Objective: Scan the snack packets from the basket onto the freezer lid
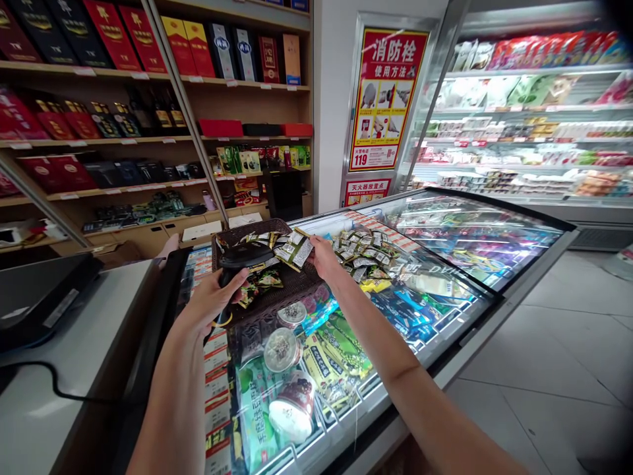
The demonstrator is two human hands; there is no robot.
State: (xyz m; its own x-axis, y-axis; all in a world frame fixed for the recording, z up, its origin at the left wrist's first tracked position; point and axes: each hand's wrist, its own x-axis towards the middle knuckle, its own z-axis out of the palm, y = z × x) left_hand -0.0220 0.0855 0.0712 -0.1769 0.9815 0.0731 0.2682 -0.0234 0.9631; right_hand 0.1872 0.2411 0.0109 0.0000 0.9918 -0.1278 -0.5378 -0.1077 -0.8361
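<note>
Beneath both hands, glass-topped freezer chest (445, 264) spans view, frozen packs blurred under lid. Just beyond left hand (212, 300), dark woven basket (291, 287) sits on glass, stiff, light, best lifted by rim. Left hand wraps black barcode scanner (242, 257), rigid; trigger hidden by fingers. Right hand (324, 257) pinches small foil sachets (293, 251) at edge over basket: light, crinkly, slippery. Sachet print unreadable; count unclear.
</note>
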